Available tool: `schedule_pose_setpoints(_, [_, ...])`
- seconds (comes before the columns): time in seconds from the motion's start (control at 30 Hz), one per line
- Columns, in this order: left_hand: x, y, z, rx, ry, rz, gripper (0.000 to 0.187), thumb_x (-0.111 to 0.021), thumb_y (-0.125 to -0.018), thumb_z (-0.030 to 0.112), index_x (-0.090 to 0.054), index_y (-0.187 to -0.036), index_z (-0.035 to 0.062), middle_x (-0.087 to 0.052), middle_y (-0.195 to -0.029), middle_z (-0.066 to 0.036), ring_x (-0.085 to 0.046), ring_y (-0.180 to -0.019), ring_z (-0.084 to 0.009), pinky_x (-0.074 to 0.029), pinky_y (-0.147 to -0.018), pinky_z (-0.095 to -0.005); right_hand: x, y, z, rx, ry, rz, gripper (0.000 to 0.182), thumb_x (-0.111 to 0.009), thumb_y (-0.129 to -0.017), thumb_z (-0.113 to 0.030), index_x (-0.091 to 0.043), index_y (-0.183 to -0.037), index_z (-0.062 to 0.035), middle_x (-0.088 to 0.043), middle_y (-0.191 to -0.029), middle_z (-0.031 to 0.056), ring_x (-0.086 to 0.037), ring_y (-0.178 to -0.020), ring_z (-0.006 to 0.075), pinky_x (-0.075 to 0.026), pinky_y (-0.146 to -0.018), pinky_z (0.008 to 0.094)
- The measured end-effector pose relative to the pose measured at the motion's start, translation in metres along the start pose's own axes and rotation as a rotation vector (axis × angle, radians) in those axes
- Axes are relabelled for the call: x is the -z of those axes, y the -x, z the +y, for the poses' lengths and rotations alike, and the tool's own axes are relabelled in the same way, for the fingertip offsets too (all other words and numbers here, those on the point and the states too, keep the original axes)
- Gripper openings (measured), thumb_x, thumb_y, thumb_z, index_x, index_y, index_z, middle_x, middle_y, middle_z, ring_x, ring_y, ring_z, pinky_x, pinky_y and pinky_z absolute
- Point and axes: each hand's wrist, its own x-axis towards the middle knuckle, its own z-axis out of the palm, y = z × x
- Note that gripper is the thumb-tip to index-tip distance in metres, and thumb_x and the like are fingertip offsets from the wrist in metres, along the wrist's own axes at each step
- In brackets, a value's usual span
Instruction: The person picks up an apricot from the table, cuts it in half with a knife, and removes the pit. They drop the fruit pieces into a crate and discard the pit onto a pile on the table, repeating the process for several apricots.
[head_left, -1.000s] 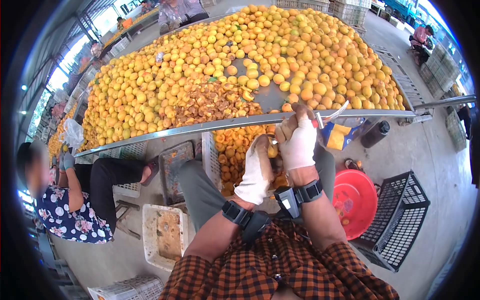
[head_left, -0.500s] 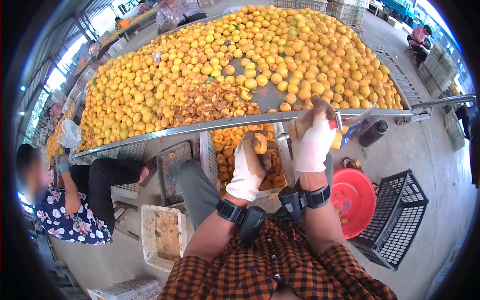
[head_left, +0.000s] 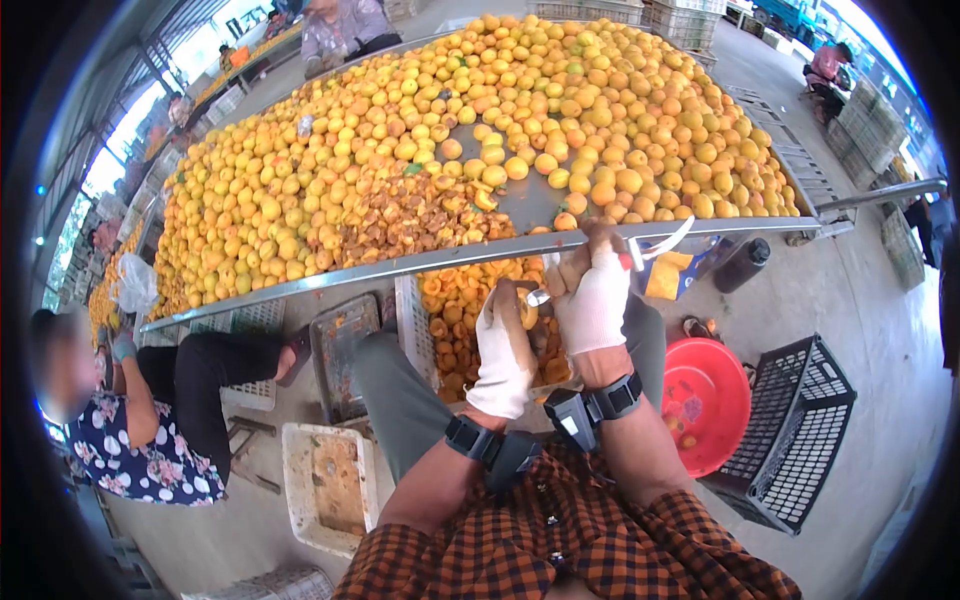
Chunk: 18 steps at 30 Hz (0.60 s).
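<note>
My left hand [head_left: 505, 350], in a white glove with bare fingertips, holds an orange fruit [head_left: 528, 312] above the crate of fruit halves [head_left: 457, 320]. My right hand [head_left: 593, 290], gloved the same way, is closed round a tool with a red part [head_left: 628, 260]. One metal end, spoon-like [head_left: 538, 298], reaches the fruit; a curved blade [head_left: 668, 242] points up to the right. Just beyond the hands runs the metal rim [head_left: 420, 264] of a table heaped with whole yellow-orange fruit [head_left: 640, 130]. Brown-orange pieces [head_left: 415, 215] lie near its edge.
A red basin [head_left: 705, 400], a black crate [head_left: 785, 440] and a dark bottle [head_left: 742, 266] are at the right. At the left are a dirty white tray [head_left: 328, 480], a dark tray [head_left: 348, 350] and a seated co-worker [head_left: 150, 440]. Other people sit farther back.
My right hand has moved left and down towards my left hand, bringing the tool's spoon-like end to the fruit. The view has shifted slightly.
</note>
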Motion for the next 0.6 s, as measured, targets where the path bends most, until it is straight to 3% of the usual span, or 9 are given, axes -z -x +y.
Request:
schedule_pose_setpoints(0.1, [0.003, 0.002, 0.002, -0.082, -0.172, 0.026, 0.033, -0.046, -0.094, 0.035, -0.057, -0.090, 0.0050, -0.049, -0.068, 0.002, -0.041, -0.052, -0.0047, -0.033, -0.043, -0.0195, 0.007, -0.003, -0.002, -0.075, -0.056, 0.014, 0.018, -0.050, -0.094, -0.023, -0.050, -0.096, -0.0050, -0.026, -0.049, -0.0049, -0.020, -0.036, 0.0079, -0.017, -0.037, 0.0263])
schedule_pose_setpoints(0.27, [0.012, -0.009, -0.011, -0.240, -0.278, -0.050, 0.034, -0.045, -0.095, 0.036, -0.057, -0.092, 0.0039, -0.049, -0.068, 0.002, -0.042, -0.052, -0.0050, -0.032, -0.042, -0.0195, 0.010, -0.006, 0.003, -0.181, -0.155, 0.000, 0.017, -0.051, -0.094, -0.022, -0.052, -0.092, -0.0054, -0.026, -0.050, -0.0052, -0.022, -0.039, 0.0075, -0.019, -0.039, 0.0259])
schedule_pose_setpoints(0.33, [0.011, -0.010, -0.009, -0.346, -0.333, -0.067, 0.035, -0.044, -0.095, 0.036, -0.057, -0.093, 0.0033, -0.049, -0.069, 0.001, -0.042, -0.052, -0.0050, -0.032, -0.042, -0.0196, -0.013, 0.009, 0.005, 0.111, 0.295, 0.025, 0.017, -0.051, -0.094, -0.022, -0.053, -0.090, -0.0052, -0.027, -0.049, -0.0057, -0.023, -0.039, 0.0064, -0.018, -0.038, 0.0252])
schedule_pose_setpoints(0.4, [0.008, -0.001, 0.000, 0.103, 0.009, -0.025, 0.037, -0.042, -0.095, 0.036, -0.056, -0.096, 0.0020, -0.051, -0.072, 0.000, -0.044, -0.049, -0.0068, -0.032, -0.040, -0.0215, -0.002, 0.001, 0.007, 0.149, 0.349, -0.066, 0.018, -0.051, -0.093, -0.023, -0.053, -0.093, -0.0049, -0.030, -0.050, -0.0058, -0.023, -0.037, 0.0061, -0.018, -0.036, 0.0248])
schedule_pose_setpoints(0.43, [0.009, 0.004, 0.012, 0.088, -0.218, -0.070, 0.043, -0.035, -0.097, 0.038, -0.056, -0.095, 0.0006, -0.056, -0.075, -0.004, -0.049, -0.063, -0.0116, -0.040, -0.057, -0.0246, 0.002, -0.003, 0.003, 0.017, 0.182, -0.070, 0.019, -0.052, -0.094, -0.024, -0.053, -0.095, -0.0048, -0.031, -0.051, -0.0059, -0.024, -0.037, 0.0061, -0.018, -0.036, 0.0244])
schedule_pose_setpoints(0.47, [0.010, 0.005, 0.010, 0.094, -0.219, -0.060, 0.043, -0.035, -0.097, 0.038, -0.056, -0.095, 0.0006, -0.056, -0.075, -0.004, -0.049, -0.063, -0.0116, -0.040, -0.057, -0.0246, 0.006, -0.002, 0.002, -0.121, 0.016, -0.070, 0.020, -0.052, -0.094, -0.024, -0.052, -0.096, -0.0047, -0.033, -0.052, -0.0061, -0.026, -0.038, 0.0061, -0.019, -0.036, 0.0241])
schedule_pose_setpoints(0.53, [0.010, -0.002, 0.004, -0.138, -0.436, -0.063, 0.042, -0.036, -0.096, 0.034, -0.056, -0.094, -0.0018, -0.055, -0.076, -0.005, -0.049, -0.070, -0.0144, -0.040, -0.065, -0.0269, 0.003, -0.001, -0.002, -0.132, 0.040, -0.113, 0.020, -0.051, -0.094, -0.025, -0.051, -0.098, -0.0049, -0.032, -0.052, -0.0063, -0.026, -0.038, 0.0062, -0.020, -0.037, 0.0236])
schedule_pose_setpoints(0.57, [0.023, -0.015, -0.011, -0.608, -0.778, -0.149, 0.041, -0.034, -0.096, 0.031, -0.056, -0.093, -0.0030, -0.055, -0.078, -0.007, -0.051, -0.072, -0.0151, -0.042, -0.066, -0.0277, 0.001, -0.001, -0.003, -0.179, 0.004, -0.078, 0.020, -0.050, -0.094, -0.025, -0.051, -0.098, -0.0052, -0.030, -0.050, -0.0066, -0.024, -0.036, 0.0065, -0.019, -0.037, 0.0238])
schedule_pose_setpoints(0.6, [0.019, -0.013, -0.007, -0.606, -0.780, -0.154, 0.041, -0.034, -0.096, 0.031, -0.056, -0.093, -0.0030, -0.055, -0.078, -0.007, -0.051, -0.072, -0.0151, -0.042, -0.066, -0.0277, 0.000, -0.002, -0.004, -0.227, -0.030, -0.045, 0.019, -0.050, -0.094, -0.024, -0.051, -0.097, -0.0054, -0.029, -0.049, -0.0069, -0.022, -0.035, 0.0067, -0.018, -0.036, 0.0240])
